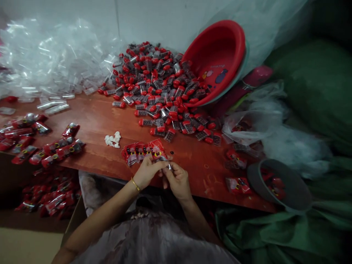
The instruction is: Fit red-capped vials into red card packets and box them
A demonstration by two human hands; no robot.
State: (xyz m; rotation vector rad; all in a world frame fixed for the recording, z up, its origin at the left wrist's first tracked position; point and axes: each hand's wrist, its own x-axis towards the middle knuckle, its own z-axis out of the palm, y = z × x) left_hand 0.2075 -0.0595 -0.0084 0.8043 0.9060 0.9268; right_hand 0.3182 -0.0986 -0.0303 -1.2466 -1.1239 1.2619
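Observation:
My left hand, with a gold bangle at its wrist, is closed, thumb and fingers pinched together. My right hand is closed too, and the two hands meet at the fingertips over the table's front edge. A small shiny silvery piece shows at the right fingertips; fingers hide most of it, so its kind is unclear. Just beyond the left fingers lies a fanned row of red printed packets. A few white scraps lie farther left.
Small clear tubes with red caps and dark contents form a heap at the back. A red basin leans beside it. Clear plastic tubes pile up left. Filled red packets lie left, others in a box below. A grey bowl stands right.

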